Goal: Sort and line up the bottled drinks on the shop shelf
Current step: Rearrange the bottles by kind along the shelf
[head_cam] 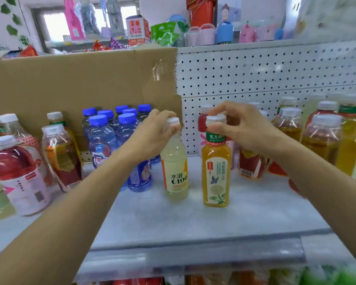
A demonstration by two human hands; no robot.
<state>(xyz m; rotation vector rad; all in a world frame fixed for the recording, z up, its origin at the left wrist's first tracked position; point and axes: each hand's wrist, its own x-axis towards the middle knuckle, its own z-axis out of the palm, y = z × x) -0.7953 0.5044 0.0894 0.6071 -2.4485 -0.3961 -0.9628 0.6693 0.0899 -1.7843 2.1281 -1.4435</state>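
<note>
Though beneath right hand, cap part-hidden.

Upright pale bottle beside amber bottle

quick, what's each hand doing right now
left hand: grips the cap of the pale yellow C100 bottle
right hand: grips the cap of the amber tea bottle
</note>
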